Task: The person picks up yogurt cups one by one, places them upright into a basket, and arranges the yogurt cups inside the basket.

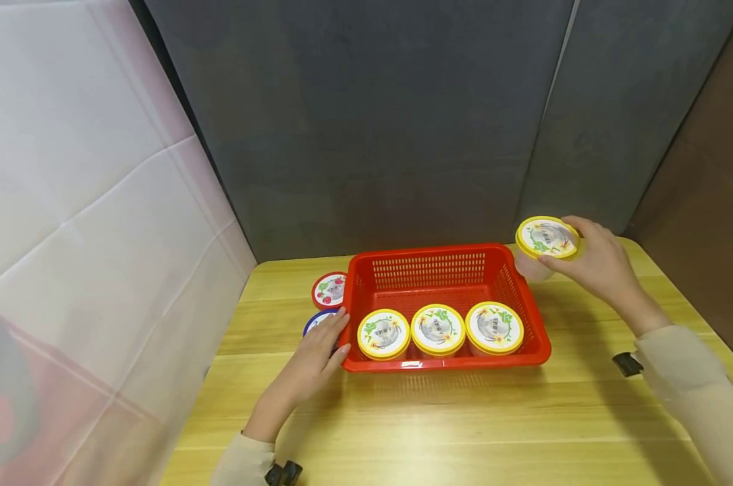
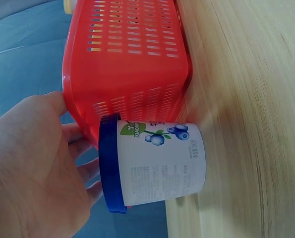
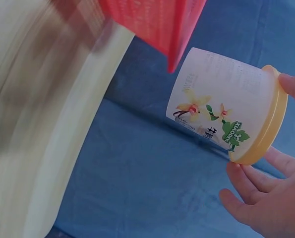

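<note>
My right hand (image 1: 603, 260) holds a white tub with a yellow lid (image 3: 221, 106) by the lid, thumb on one side and fingers on the other. This tub is raised just outside the right end of a red plastic basket (image 1: 436, 253). My left hand (image 1: 312, 351) rests at the basket's left rim, fingers extended and thumb near the front corner. Under that hand stands a blueberry tub with a blue lid (image 2: 157, 161), partly hidden in the head view. Inside the basket, three yellow-lidded tubs (image 1: 438, 331) stand in a row along the front side.
A red-lidded tub (image 1: 329, 290) stands against the basket's left side, behind the blue-lidded one. The wooden table (image 1: 439, 432) ends at a dark grey wall (image 1: 366, 135). White fabric (image 1: 99, 169) hangs on the left, and a brown panel (image 1: 707, 202) stands on the right.
</note>
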A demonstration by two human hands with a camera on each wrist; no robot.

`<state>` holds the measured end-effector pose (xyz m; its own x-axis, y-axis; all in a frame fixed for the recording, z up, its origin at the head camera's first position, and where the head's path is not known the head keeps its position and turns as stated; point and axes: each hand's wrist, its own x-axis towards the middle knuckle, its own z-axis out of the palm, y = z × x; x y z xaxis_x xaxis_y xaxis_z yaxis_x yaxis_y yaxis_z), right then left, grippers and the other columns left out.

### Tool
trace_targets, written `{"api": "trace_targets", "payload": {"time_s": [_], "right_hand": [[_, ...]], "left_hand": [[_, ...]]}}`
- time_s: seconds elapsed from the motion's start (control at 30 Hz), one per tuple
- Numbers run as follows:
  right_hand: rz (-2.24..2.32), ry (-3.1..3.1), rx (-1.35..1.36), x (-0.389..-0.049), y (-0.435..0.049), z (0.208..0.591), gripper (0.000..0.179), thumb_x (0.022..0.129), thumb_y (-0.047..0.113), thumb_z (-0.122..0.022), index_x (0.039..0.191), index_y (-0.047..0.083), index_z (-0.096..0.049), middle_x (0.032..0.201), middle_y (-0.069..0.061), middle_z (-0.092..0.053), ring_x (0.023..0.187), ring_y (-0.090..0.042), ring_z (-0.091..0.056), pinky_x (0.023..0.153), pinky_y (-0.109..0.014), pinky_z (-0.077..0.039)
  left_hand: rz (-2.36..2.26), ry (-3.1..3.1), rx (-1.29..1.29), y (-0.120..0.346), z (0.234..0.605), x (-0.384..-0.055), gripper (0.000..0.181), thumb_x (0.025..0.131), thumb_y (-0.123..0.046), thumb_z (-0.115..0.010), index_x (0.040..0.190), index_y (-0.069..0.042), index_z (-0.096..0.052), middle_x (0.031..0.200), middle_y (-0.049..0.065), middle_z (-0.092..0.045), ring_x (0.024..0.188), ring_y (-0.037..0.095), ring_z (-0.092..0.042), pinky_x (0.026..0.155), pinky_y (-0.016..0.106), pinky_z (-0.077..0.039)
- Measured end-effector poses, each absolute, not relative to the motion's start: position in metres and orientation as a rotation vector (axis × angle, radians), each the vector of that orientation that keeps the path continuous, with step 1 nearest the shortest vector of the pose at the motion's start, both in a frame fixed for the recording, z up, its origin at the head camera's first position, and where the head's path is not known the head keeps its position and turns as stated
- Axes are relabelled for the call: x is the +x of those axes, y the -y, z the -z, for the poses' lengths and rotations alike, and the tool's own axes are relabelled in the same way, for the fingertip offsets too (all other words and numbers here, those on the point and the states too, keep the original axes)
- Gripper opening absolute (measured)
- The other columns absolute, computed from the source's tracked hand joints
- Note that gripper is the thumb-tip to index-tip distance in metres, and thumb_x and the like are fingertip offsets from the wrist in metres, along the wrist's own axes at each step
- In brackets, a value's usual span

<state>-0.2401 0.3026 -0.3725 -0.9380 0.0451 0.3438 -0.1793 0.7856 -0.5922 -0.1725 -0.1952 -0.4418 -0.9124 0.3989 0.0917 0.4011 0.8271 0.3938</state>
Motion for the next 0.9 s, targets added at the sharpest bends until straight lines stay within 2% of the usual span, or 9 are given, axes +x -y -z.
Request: {"api": "trace_targets", "payload": {"time_s": [0.6,0.9], "right_hand": [[-0.969,2.672,0.242,-0.248,-0.254,0.362,0.079,0.078,0.041,-0.082,0.141,0.008,-0.047,0.138,-0.021,-0.053,0.12,-0.04,-0.046,0.095,-0.062,-0.04],[-0.978,2.688,0.324,-0.253,-0.228,0.367,0.075,0.079,0.032,-0.082,0.141,0.009,-0.046,0.138,-0.019,-0.053,0.12,-0.039,-0.047,0.098,-0.063,-0.044]], "left_hand": [[0.654,3.012,-0.64,0.189,0.442,-0.171,0.061,0.103,-0.04,-0.048,0.157,-0.02,-0.028,0.167,-0.005,-0.022,0.154,0.025,-0.025,0.123,0.053,-0.028],[0.653,2.997,-0.659,0.185,0.442,-0.169,0.061,0.104,-0.04,-0.047,0.157,-0.019,-0.028,0.167,-0.003,-0.022,0.154,0.025,-0.025,0.124,0.051,-0.026]]}}
